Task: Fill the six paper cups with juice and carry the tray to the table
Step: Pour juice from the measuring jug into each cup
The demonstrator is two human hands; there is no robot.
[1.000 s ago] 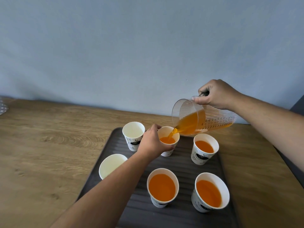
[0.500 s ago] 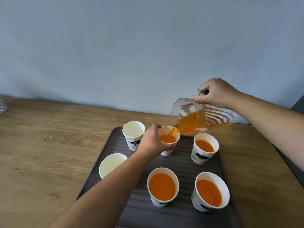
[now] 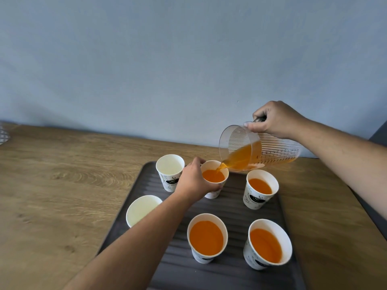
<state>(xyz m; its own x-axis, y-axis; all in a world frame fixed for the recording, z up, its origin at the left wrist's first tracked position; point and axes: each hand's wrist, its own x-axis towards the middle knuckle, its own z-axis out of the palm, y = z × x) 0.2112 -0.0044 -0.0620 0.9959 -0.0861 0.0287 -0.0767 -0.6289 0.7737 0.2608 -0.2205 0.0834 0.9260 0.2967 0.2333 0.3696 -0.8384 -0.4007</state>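
Note:
A dark ribbed tray (image 3: 234, 273) on a wooden counter carries several white paper cups. My left hand (image 3: 193, 181) grips the back middle cup (image 3: 214, 176), which stands on the tray. My right hand (image 3: 274, 119) holds a clear ribbed jug (image 3: 272, 150) by its handle, tilted left, and orange juice streams from its lip into that cup. The back right cup (image 3: 260, 188), front middle cup (image 3: 206, 237) and front right cup (image 3: 267, 243) hold juice. The back left cup (image 3: 169, 167) and front left cup (image 3: 142, 209) show white, empty insides.
The wooden counter (image 3: 62, 185) stretches left of the tray and ends at a blue-grey wall (image 3: 167, 70). A pale patterned object (image 3: 3, 135) peeks in at the far left edge. A dark surface (image 3: 379, 130) borders the counter on the right.
The juice level in the back middle cup has risen while the jug keeps pouring. Both hands stay almost where they were.

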